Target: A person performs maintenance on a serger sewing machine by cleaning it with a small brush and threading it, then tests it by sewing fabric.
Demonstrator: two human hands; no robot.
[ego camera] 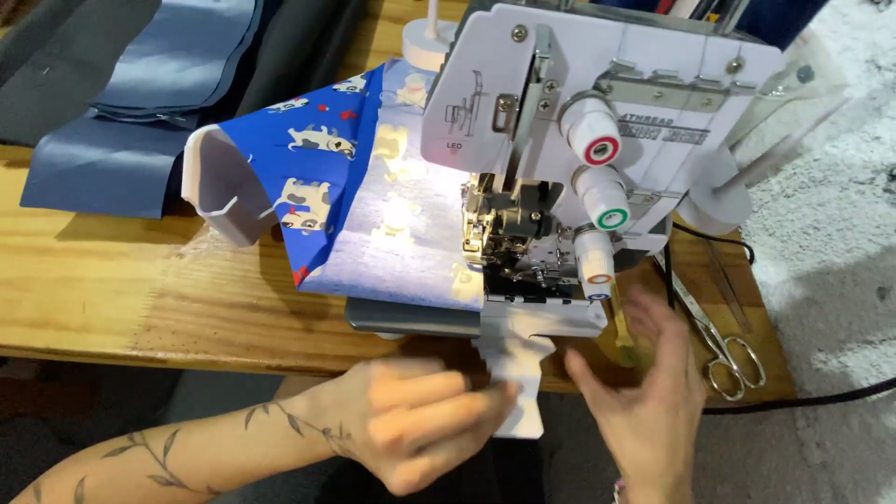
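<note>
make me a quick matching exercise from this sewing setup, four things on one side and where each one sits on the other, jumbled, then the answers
Things:
1. blue printed fabric
2. scissors
3. plain blue-grey cloth pieces
4. left hand

Places:
A. on the wooden table, right of the white overlock machine
B. at the near edge, in front of the machine
C. far left corner of the table
D. under the machine's presser foot, spreading left

Pairs: 1-D, 2-A, 3-C, 4-B

White overlock sewing machine (579,159) stands upright at twelve o'clock, lamp lit, blue dog-print fabric (355,196) spread under its presser foot, trailing toward nine.
</note>
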